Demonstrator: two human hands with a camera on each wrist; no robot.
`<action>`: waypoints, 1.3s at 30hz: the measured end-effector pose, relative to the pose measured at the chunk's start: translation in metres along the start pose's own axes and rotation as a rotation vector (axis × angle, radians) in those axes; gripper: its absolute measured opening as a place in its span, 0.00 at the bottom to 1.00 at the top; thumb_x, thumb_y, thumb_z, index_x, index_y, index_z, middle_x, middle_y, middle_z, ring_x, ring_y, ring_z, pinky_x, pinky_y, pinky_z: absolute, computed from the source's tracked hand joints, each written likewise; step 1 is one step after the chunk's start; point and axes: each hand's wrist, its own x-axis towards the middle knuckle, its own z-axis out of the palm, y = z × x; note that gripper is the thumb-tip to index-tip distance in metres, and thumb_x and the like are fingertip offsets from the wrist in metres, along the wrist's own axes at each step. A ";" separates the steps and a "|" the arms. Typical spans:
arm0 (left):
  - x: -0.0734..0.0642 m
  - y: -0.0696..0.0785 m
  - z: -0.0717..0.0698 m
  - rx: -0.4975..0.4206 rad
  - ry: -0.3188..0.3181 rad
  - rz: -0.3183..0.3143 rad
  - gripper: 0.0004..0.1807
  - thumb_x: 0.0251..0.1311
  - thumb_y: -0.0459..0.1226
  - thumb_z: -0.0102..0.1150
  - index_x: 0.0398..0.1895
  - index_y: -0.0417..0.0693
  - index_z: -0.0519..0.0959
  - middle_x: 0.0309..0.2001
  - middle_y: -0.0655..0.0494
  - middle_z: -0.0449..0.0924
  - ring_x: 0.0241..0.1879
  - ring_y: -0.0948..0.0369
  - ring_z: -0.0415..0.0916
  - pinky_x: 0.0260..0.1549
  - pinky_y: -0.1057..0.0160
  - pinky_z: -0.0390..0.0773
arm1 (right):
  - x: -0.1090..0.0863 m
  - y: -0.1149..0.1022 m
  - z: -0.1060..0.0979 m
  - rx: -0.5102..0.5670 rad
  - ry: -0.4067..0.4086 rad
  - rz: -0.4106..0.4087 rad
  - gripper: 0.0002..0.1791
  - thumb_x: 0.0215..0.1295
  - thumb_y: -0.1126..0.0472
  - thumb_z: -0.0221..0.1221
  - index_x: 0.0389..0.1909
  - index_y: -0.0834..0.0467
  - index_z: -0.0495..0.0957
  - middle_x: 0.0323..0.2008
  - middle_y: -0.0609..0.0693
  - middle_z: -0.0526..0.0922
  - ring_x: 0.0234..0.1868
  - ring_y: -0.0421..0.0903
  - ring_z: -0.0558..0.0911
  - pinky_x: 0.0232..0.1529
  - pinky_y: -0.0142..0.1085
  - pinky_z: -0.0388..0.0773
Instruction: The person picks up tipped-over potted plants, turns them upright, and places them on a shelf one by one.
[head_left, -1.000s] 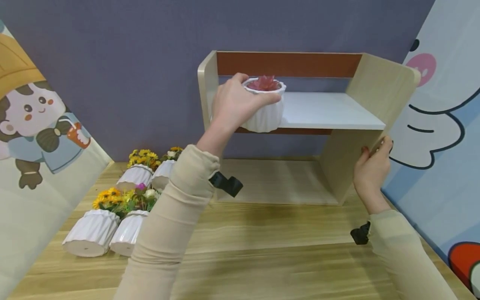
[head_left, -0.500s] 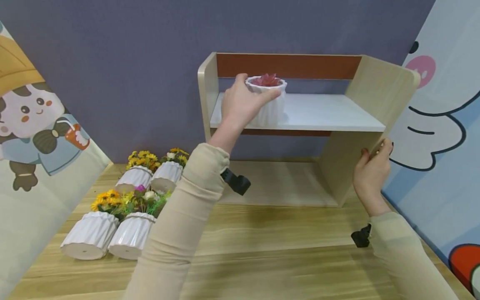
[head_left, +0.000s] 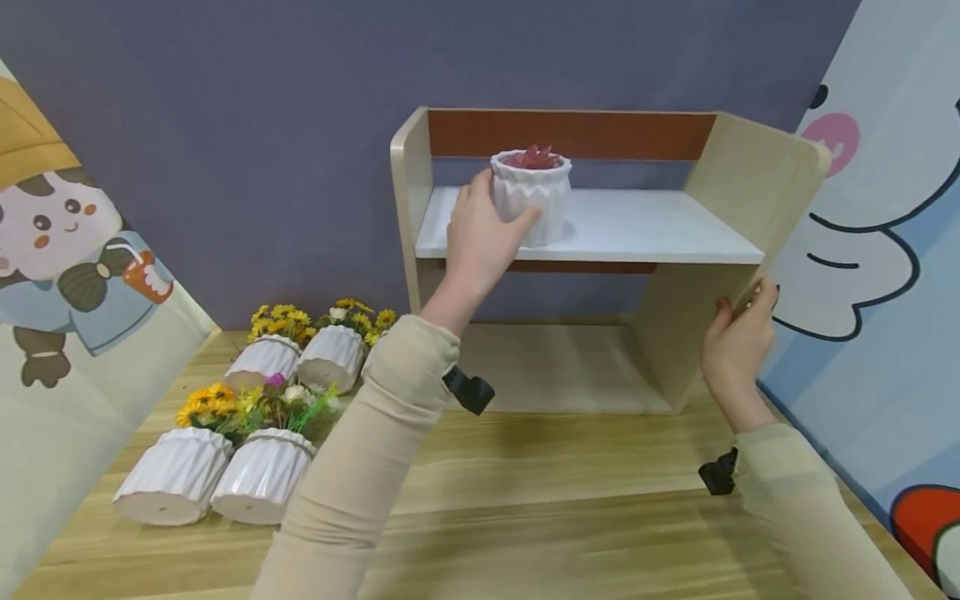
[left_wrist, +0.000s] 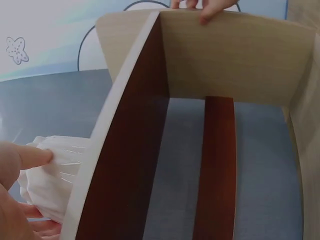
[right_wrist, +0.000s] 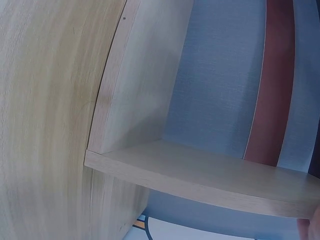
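Observation:
A white fluted plant pot [head_left: 546,204] with a pink succulent [head_left: 536,157] stands upright on the left part of the white upper shelf board [head_left: 645,225]. My left hand [head_left: 480,237] holds it from the left, thumb across its front and fingers round its side. In the left wrist view the thumb lies on the pot's wall [left_wrist: 57,175], and the shelf board hides part of the pot. My right hand [head_left: 738,350] grips the front edge of the desktop bookshelf's right side panel [head_left: 757,183], below the upper board. Its fingertips show over the panel in the left wrist view.
Several white pots with yellow and mixed flowers, such as one front pot [head_left: 262,479], lie on their sides at the left of the wooden table [head_left: 525,517]. A lower shelf board [head_left: 562,367] lies under the upper one. A grey wall [head_left: 300,167] stands behind.
The pot has come down and back onto the upper shelf board. My left hand has slid lower on it, its thumb moving down from the rim. The right hand keeps its place.

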 end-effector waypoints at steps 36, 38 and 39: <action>0.013 0.049 0.077 0.215 -0.174 0.186 0.36 0.54 0.52 0.57 0.61 0.44 0.58 0.52 0.52 0.68 0.46 0.59 0.73 0.42 0.67 0.75 | 0.001 -0.001 0.001 -0.031 0.012 0.023 0.23 0.68 0.54 0.44 0.62 0.54 0.55 0.46 0.72 0.73 0.47 0.69 0.73 0.45 0.60 0.69; 0.013 0.052 0.080 0.244 -0.173 0.190 0.36 0.54 0.53 0.56 0.60 0.43 0.59 0.52 0.53 0.67 0.46 0.60 0.73 0.43 0.67 0.74 | 0.001 -0.001 0.001 -0.029 0.010 0.019 0.23 0.68 0.54 0.44 0.62 0.54 0.55 0.46 0.72 0.73 0.47 0.69 0.73 0.45 0.60 0.68; 0.013 0.053 0.081 0.254 -0.168 0.192 0.36 0.54 0.53 0.56 0.61 0.43 0.59 0.52 0.53 0.66 0.46 0.60 0.72 0.43 0.68 0.74 | 0.001 0.000 0.001 -0.027 0.011 0.015 0.23 0.68 0.54 0.44 0.62 0.54 0.55 0.46 0.72 0.73 0.47 0.69 0.73 0.46 0.60 0.68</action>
